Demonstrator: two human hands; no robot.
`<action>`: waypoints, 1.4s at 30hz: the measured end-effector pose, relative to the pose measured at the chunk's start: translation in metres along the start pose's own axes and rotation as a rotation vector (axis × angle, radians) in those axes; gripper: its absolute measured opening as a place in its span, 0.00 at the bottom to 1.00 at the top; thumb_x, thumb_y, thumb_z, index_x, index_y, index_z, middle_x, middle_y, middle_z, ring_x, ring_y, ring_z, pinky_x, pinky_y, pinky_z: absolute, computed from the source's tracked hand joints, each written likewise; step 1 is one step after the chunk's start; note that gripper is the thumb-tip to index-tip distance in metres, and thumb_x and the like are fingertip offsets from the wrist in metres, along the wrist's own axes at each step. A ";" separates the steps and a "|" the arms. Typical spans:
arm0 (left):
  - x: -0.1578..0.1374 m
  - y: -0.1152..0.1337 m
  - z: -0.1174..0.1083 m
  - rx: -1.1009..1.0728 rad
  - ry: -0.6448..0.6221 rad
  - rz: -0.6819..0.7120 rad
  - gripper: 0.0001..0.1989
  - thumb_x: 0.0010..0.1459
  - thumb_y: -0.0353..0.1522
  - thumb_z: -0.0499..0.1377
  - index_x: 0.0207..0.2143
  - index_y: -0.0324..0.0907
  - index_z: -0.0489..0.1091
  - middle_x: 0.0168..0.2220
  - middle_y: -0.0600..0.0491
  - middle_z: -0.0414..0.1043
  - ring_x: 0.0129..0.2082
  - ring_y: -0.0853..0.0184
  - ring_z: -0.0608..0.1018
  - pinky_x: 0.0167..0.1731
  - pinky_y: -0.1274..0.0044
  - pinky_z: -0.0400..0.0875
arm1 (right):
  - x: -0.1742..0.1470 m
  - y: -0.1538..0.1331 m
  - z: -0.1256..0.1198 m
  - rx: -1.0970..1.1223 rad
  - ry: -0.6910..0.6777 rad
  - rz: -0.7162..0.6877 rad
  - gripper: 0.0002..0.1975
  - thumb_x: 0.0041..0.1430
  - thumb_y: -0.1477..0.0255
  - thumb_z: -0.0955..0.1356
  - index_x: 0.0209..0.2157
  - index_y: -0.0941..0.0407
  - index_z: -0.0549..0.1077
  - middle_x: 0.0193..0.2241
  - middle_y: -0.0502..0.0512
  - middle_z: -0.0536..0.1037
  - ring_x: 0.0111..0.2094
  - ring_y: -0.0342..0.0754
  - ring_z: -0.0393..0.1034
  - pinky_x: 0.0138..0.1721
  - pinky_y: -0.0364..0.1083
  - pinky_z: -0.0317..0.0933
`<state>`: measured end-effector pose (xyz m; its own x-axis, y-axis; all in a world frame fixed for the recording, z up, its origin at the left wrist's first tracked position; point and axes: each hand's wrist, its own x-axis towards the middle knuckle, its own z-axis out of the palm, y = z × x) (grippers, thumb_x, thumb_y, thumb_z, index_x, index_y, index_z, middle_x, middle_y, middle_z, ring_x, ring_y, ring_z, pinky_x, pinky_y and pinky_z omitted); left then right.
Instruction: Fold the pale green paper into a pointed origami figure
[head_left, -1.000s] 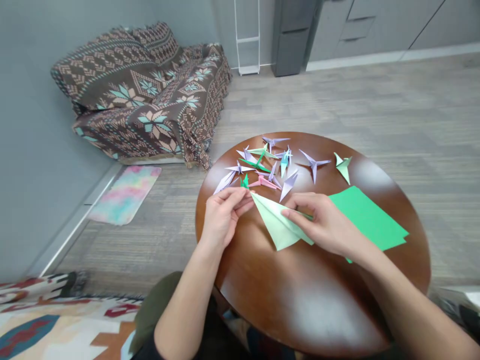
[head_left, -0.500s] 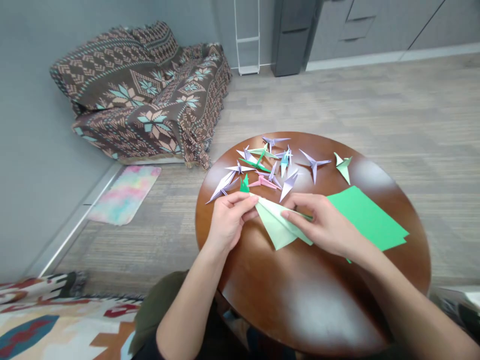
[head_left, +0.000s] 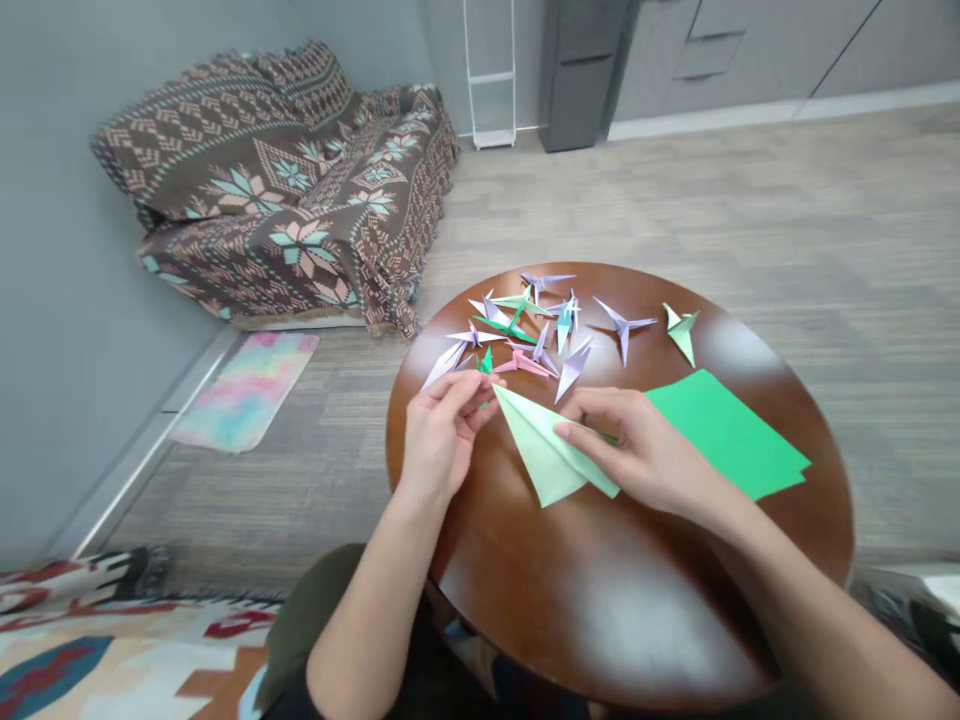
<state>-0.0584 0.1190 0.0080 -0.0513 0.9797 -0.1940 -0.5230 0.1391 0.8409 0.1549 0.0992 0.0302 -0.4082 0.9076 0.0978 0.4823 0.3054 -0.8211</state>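
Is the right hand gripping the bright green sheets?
No, the right hand pinches the pale folded paper, while the bright green sheets lie on the table.

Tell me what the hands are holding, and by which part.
The right hand holds the pale green folded paper by its upper edge. The left hand is at the paper's pointed tip; whether it grips there cannot be told.

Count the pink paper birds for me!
1: the pink paper bird lies on the table among other birds, beyond the light green paper in the right hand. Others could be hidden.
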 end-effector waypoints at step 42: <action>-0.011 -0.012 0.005 0.458 -0.331 -0.045 0.09 0.50 0.36 0.74 0.33 0.41 0.86 0.32 0.48 0.85 0.32 0.59 0.85 0.38 0.72 0.79 | -0.001 -0.001 0.000 0.045 -0.004 0.054 0.13 0.68 0.70 0.66 0.28 0.56 0.73 0.27 0.51 0.78 0.31 0.48 0.71 0.34 0.46 0.59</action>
<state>-0.0478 0.1075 0.0023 0.2706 0.9541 -0.1281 -0.0925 0.1582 0.9831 0.1545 0.0974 0.0309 -0.3858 0.9212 0.0509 0.4682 0.2431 -0.8495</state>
